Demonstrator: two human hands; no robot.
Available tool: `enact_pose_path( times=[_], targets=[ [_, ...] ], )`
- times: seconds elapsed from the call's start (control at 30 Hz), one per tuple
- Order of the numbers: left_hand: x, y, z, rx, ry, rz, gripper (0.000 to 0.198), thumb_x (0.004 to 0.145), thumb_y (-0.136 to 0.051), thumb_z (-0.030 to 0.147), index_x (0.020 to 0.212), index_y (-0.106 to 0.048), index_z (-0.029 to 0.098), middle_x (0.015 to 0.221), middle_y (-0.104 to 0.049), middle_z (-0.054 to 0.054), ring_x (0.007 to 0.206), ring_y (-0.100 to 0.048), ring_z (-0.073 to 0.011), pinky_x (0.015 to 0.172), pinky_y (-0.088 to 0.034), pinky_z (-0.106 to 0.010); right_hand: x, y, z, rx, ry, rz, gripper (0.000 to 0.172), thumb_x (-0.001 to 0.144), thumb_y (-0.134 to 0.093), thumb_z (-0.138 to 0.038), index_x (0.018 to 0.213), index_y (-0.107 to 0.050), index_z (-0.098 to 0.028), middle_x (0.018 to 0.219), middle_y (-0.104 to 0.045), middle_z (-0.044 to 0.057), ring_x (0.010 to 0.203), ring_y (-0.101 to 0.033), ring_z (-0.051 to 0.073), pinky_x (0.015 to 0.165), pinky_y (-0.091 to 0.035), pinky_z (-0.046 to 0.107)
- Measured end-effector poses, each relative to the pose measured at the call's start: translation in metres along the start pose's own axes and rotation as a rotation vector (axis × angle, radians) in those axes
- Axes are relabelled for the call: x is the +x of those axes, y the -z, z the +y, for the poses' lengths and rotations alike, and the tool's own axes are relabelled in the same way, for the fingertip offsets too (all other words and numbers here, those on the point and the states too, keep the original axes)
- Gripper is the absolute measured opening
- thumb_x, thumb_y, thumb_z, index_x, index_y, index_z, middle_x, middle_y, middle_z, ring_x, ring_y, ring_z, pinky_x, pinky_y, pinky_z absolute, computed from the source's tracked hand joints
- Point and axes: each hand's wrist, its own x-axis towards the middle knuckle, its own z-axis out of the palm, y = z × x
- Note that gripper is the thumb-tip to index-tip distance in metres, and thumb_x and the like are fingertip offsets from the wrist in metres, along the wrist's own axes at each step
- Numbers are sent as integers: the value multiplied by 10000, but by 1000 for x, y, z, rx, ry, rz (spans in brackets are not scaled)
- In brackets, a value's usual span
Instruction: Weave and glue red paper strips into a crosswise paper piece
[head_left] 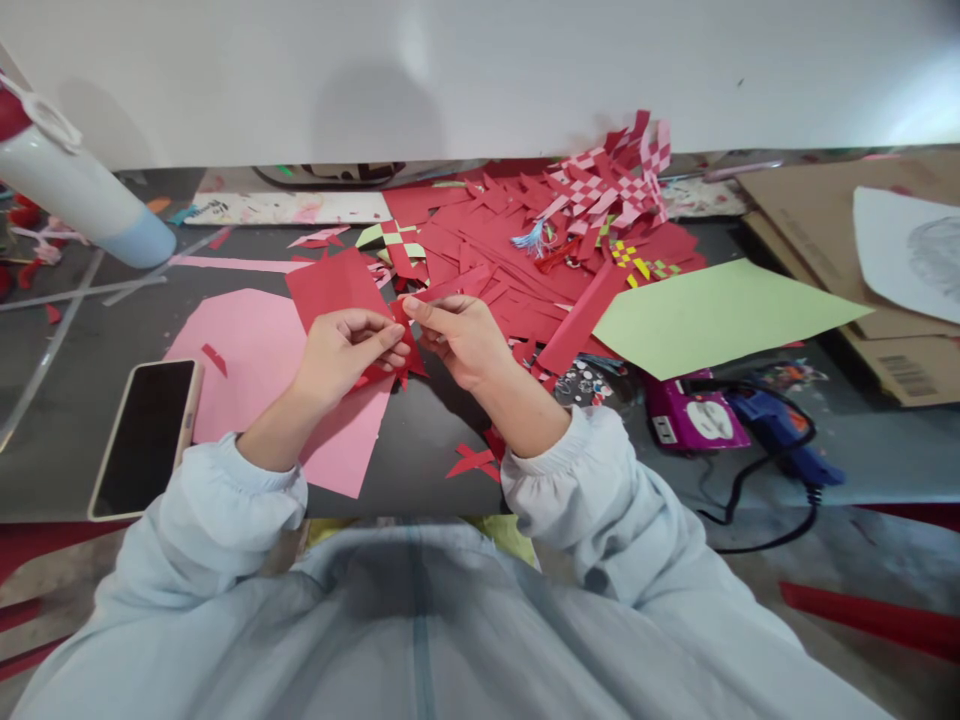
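Observation:
Between my hands is a small piece of red paper [400, 312], its edges partly hidden by my fingers. My right hand [461, 338] is closed, pinching it between thumb and forefinger. Closed too, my left hand [346, 352] has thumb and fingertips together at the lower side of the piece. A larger red paper sheet [337, 290] lies just behind my left hand, overlapping a pink paper sheet [240, 350]. Cut red scraps [474, 460] lie on the dark table in front of my right wrist.
Behind my hands spreads a pile of red paper strips [480, 240] with pink checked woven pieces [592, 185]. A light green sheet [727, 320] lies right, above a blue glue gun [787, 440] with its cord. A phone [146, 435] and a bottle [82, 170] are left; cardboard [817, 220] lies far right.

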Motion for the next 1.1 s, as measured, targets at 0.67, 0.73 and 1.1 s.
enact_pose_path(
  times=[0.67, 0.73, 1.1],
  targets=[
    [2, 8, 3, 76, -93, 88, 243, 703, -844, 370, 758, -727, 164, 585, -660, 8, 480, -574, -93, 487, -474, -209, -2, 0, -2, -145, 50, -20, 506, 475, -949, -532, 503, -584, -182, 426, -399, -90, 427, -319, 37, 437, -193, 254],
    [2, 7, 4, 94, -94, 100, 197, 709, -826, 330, 747, -726, 164, 570, -648, 15, 481, -573, -89, 498, -475, -206, -2, 0, -3, -159, 46, -21, 462, 489, -944, -520, 547, -641, -176, 432, -406, -91, 432, -313, 39, 440, -195, 256],
    [7, 13, 1, 35, -211, 253, 128, 779, -780, 281, 773, -683, 198, 557, -594, 63, 471, -532, -63, 487, -442, -181, 11, 36, -39, -713, 366, 151, 108, 785, -713, -193, 832, -810, -180, 841, -777, 45, 706, -620, 142, 750, -474, 307]
  ],
)
